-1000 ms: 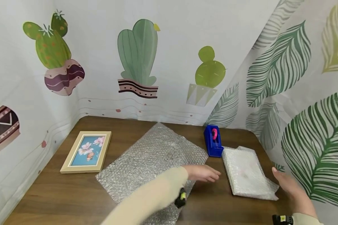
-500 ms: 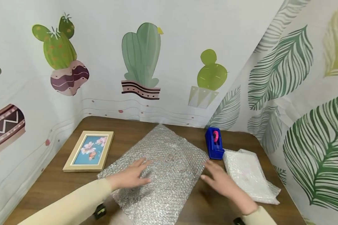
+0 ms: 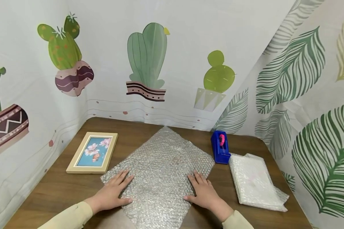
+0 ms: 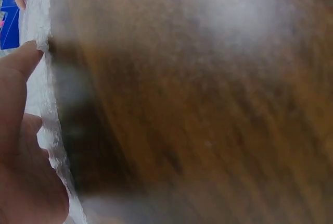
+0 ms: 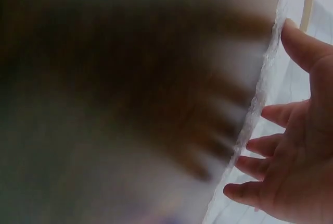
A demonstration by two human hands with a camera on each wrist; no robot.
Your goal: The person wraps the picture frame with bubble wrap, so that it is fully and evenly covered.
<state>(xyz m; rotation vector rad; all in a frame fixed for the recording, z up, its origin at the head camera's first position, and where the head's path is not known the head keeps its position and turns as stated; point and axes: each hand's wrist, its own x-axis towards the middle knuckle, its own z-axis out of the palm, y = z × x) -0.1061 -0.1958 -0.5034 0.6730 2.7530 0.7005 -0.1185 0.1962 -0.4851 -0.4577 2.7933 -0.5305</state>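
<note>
A sheet of clear bubble wrap (image 3: pixel 163 165) lies flat on the wooden table, turned with one corner toward the back wall. On its left edge rests my left hand (image 3: pixel 110 192), fingers spread and straight. My right hand (image 3: pixel 204 192) lies palm down on the right edge, its fingers also extended. In the left wrist view, the left hand (image 4: pixel 26 172) touches the wrap's edge above the brown tabletop. The right wrist view shows the right hand (image 5: pixel 296 146) with fingertips along the wrap's edge. Neither hand grips anything.
A wooden picture frame (image 3: pixel 93 152) with a flower picture lies left of the wrap. Right of it stand a blue tape dispenser (image 3: pixel 220 148) with pink tape and a flat bundle in bubble wrap (image 3: pixel 255 181). A printed cloth (image 3: pixel 183 63) hangs behind the brown table (image 3: pixel 43 194).
The left hand has swung from right of centre back to the wrap's left edge. My right hand has come left from beside the wrapped bundle, and both now rest on the sheet.
</note>
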